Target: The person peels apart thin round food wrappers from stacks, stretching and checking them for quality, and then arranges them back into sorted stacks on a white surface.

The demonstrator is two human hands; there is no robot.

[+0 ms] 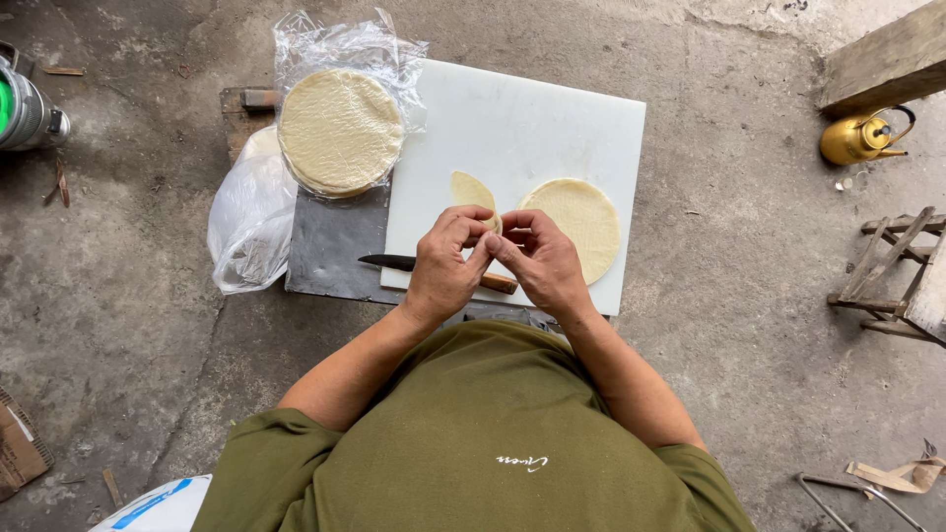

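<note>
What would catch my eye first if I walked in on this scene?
Probably the two hands, left hand and right hand, meeting over the white cutting board and pinching a pale piece of dough wrapper between them. Next, the stack of round wrappers in clear plastic at the board's far left corner, and the single round wrapper lying flat beside the right hand. A knife lies along the board's near edge, partly under the hands.

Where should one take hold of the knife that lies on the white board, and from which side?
Grip the knife by its wooden handle, coming from above on the person's right side. The dark blade points to their left, so the handle end is the safe one. It lies flat, partly under both hands, which pinch a thin pale wrapper piece.
</note>
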